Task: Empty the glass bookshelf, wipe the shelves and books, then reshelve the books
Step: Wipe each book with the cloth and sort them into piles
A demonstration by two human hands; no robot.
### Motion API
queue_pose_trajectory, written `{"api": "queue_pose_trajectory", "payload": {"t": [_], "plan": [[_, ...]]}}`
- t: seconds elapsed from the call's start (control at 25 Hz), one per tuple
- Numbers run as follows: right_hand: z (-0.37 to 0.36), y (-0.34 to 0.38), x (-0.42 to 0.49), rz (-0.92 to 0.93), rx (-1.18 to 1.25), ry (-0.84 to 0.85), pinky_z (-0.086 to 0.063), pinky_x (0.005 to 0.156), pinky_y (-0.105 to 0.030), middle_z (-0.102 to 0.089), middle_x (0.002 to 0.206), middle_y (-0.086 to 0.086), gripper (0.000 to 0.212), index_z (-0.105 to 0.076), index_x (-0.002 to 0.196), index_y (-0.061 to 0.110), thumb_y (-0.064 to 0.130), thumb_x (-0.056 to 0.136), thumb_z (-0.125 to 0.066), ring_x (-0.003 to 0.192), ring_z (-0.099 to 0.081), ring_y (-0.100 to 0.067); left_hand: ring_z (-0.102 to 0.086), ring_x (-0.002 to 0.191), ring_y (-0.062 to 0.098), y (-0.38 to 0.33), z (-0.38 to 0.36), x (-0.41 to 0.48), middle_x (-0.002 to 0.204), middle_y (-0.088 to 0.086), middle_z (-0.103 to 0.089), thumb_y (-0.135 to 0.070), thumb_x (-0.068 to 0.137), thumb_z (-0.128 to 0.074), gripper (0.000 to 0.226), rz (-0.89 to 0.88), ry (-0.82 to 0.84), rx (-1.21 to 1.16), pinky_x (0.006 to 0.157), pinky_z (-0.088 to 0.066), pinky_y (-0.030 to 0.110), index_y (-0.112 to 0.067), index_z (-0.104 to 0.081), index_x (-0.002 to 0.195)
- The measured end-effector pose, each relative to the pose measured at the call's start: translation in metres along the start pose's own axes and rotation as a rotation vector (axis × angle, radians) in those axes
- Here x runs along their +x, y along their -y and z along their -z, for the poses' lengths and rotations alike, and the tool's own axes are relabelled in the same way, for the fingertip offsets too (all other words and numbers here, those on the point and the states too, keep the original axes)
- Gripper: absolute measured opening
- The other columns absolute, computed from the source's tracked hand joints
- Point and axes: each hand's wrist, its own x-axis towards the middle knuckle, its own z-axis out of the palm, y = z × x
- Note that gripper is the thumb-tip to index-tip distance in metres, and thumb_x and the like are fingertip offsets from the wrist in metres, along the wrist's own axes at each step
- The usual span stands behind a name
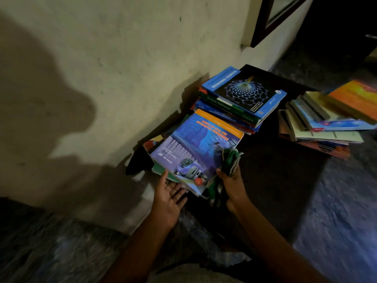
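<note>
A blue and purple engineering book (195,144) with an orange band lies on top of a low pile on the floor by the wall. My left hand (169,199) is palm up with straight fingers under the pile's near left corner, thumb against the book's edge. My right hand (232,184) grips a green and white cloth (230,160) at the book's near right corner. Behind it stands a second stack (234,111) topped by a blue chemistry book (244,90).
A third, untidy stack of books (324,123) lies to the right on the dark floor. The plastered wall (102,78) runs along the left. A dark wooden frame (271,19) sits at the top right. My knee shows at the bottom edge.
</note>
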Motion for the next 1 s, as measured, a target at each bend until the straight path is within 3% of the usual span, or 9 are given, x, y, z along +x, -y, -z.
{"api": "queue_pose_trajectory", "payload": {"t": [0.12,0.36,0.44,0.52,0.64,0.72,0.8,0.88,1.0], "plan": [[-0.004,-0.002,0.007,0.061,-0.182,-0.021,-0.038,0.104,-0.055,-0.047,0.139,-0.009,0.064,-0.031,0.142,0.017,-0.009,0.087,-0.052,0.126,-0.047,-0.029,-0.057,0.086,0.021,-0.002,-0.001,-0.001,0.100,0.010,-0.057,-0.054,0.089,-0.047,0.052,-0.001,-0.001,0.010,0.086,-0.041,0.035,-0.007,-0.056,0.108],[-0.024,0.002,0.007,0.074,-0.338,0.047,-0.037,0.106,-0.050,-0.043,0.143,-0.007,0.070,-0.023,0.146,0.019,-0.005,0.088,-0.053,0.128,-0.044,-0.026,-0.058,0.085,0.019,-0.019,0.004,0.005,0.096,0.005,-0.060,-0.049,0.088,-0.051,0.040,-0.064,0.046,-0.053,0.088,-0.042,0.034,-0.013,-0.060,0.101],[-0.021,0.011,0.002,0.075,-0.405,0.090,-0.039,0.105,-0.048,-0.046,0.140,-0.008,0.067,-0.026,0.145,0.020,-0.005,0.089,-0.051,0.125,-0.046,-0.026,-0.059,0.093,0.019,-0.019,0.007,0.001,0.104,0.004,-0.061,-0.042,0.093,-0.048,0.032,-0.103,0.065,-0.022,0.098,-0.039,0.038,-0.015,-0.061,0.104],[-0.003,0.025,-0.014,0.127,-0.448,0.104,-0.044,0.099,-0.032,-0.051,0.135,-0.005,0.059,-0.035,0.142,0.019,-0.006,0.090,-0.050,0.117,-0.050,-0.018,-0.056,0.105,0.018,-0.005,0.006,-0.011,0.114,0.002,-0.060,-0.029,0.098,-0.040,0.027,-0.165,0.093,0.075,0.102,-0.036,0.035,-0.017,-0.058,0.113],[0.034,0.049,-0.046,0.192,-0.463,0.070,-0.042,0.086,-0.009,-0.056,0.125,-0.002,0.054,-0.043,0.135,0.016,-0.009,0.088,-0.052,0.100,-0.055,0.001,-0.052,0.090,0.016,0.009,-0.017,-0.020,0.094,0.003,-0.056,-0.012,0.096,-0.046,0.017,-0.350,0.078,0.336,0.084,-0.040,0.027,-0.020,-0.060,0.090],[0.056,0.069,-0.063,0.224,-0.432,0.001,-0.042,0.083,-0.005,-0.059,0.118,0.002,0.051,-0.047,0.126,0.023,-0.010,0.087,-0.052,0.095,-0.057,0.005,-0.050,0.111,0.024,0.013,-0.045,-0.009,0.114,0.007,-0.056,-0.013,0.089,-0.060,0.009,-0.535,0.009,0.673,0.101,-0.038,0.036,-0.018,-0.062,0.096],[0.071,0.092,-0.072,0.263,-0.459,-0.060,-0.042,0.079,-0.002,-0.058,0.113,0.008,0.050,-0.044,0.121,0.029,-0.008,0.088,-0.051,0.093,-0.057,0.007,-0.038,0.131,0.030,0.017,-0.069,-0.002,0.137,0.015,-0.047,-0.030,0.077,-0.071,0.054,-0.607,0.007,0.912,0.110,-0.027,0.040,-0.006,-0.057,0.123],[0.084,0.112,-0.072,0.298,-0.531,-0.105,-0.039,0.079,0.002,-0.054,0.118,0.008,0.052,-0.041,0.126,0.029,-0.006,0.088,-0.052,0.099,-0.054,0.003,-0.032,0.136,0.030,0.020,-0.081,-0.004,0.144,0.018,-0.039,-0.038,0.064,-0.069,0.083,-0.593,0.101,0.893,0.112,-0.024,0.042,-0.004,-0.045,0.136],[0.091,0.128,-0.065,0.308,-0.661,-0.107,-0.034,0.074,0.008,-0.049,0.121,0.012,0.057,-0.036,0.137,0.026,0.001,0.089,-0.055,0.112,-0.046,-0.003,-0.044,0.126,0.027,0.015,-0.075,-0.018,0.138,0.003,-0.046,-0.033,0.075,-0.066,0.065,-0.323,0.167,0.650,0.096,-0.041,0.043,-0.020,-0.046,0.136]]}}
